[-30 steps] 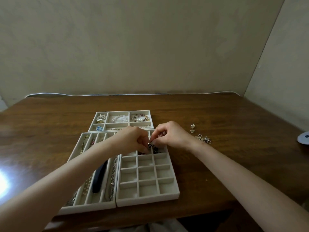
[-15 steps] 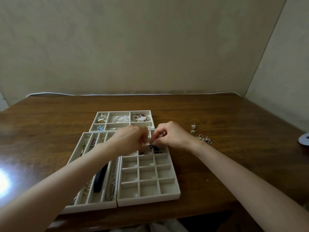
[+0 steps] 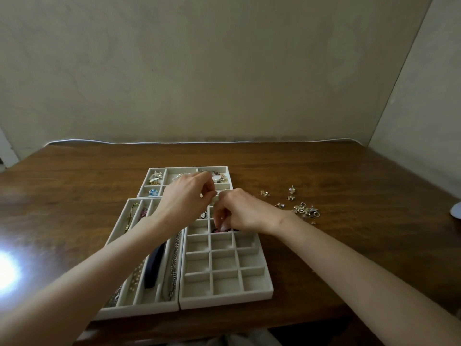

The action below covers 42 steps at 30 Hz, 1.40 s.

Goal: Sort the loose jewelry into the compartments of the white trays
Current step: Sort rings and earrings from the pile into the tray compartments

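We count 3 white trays on the wooden table (image 3: 349, 176): a back tray (image 3: 189, 168), a long-slot tray (image 3: 139, 308) at L and a grid tray (image 3: 224, 299) at R, 3 columns wide. 2 bare hands are over them. The loose jewelry (image 3: 303, 209) lies on the table R of the trays: 4 pcs apart, plus 1 tangled cluster (too small to count).

The right hand (image 3: 245, 213) has its fingertips bunched down in a middle-column compartment in the grid tray's far half, pinching a dark piece (image 3: 216, 230). The left hand (image 3: 184, 198) hangs over the back tray's near edge, fingers curled, thumb to forefinger; we can't tell if it holds anything.

Vs. 0.5 s ago: both hands met at the dark piece over the grid tray's far end. Now the left has lifted away toward the back, and the right has dipped into the compartment.
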Tool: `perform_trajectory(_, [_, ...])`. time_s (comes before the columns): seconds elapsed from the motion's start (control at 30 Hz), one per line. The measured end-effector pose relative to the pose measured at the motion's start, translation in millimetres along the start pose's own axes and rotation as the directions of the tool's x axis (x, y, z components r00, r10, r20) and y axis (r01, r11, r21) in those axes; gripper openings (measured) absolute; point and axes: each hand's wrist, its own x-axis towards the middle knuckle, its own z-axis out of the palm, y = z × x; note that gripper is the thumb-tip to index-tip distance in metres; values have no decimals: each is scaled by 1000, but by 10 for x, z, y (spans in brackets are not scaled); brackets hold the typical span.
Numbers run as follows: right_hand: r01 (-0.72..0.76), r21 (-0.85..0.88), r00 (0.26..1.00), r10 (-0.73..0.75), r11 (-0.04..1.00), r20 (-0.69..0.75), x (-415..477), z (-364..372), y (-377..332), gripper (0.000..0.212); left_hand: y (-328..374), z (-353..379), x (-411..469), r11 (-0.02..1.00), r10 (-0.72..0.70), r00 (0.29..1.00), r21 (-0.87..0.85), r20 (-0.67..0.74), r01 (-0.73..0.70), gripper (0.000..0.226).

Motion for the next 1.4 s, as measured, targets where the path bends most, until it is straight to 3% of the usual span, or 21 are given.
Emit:
perform_trajectory(0.13, [14, 30, 998, -12, 999, -68, -5, 52, 38, 27, -22, -1, 8, 1000, -7, 1000, 12, -4, 7, 4])
perform_trajectory(0.27, [27, 78, 992, -17, 997, -127, -58, 12, 116, 15, -5, 23, 12, 1000, -3, 1000, 11, -13, 3, 5])
perform_trajectory(0.43, [-60, 210, 962, 113, 976, -248, -159, -120, 367, 9, 65, 75, 36, 1000, -11, 1000, -9, 25, 11, 8])
perform_trajectory(0.77, [-224, 254, 917, 291, 941, -271, -443, -360, 943, 8, 303, 401, 229, 997, 40, 987, -68, 158, -30, 13])
perform_trajectory(1.0, [-316, 315, 845, 417, 895, -334, -578, -469, 1395, 7, 448, 752, 520, 1000, 28, 983, -11, 179, -27, 15])
perform_trajectory(1.2, [-317, 439, 728, 512, 841, -456, -688, -279, 1670, 3, 523, 1003, 656, 995, -22, 976, 101, 219, 0, 21])
perform_trajectory(1.4, [-332, 364, 755, 476, 870, -451, -679, -226, 1713, 5, 522, 1091, 639, 996, -11, 986, 85, 164, -3, 23])
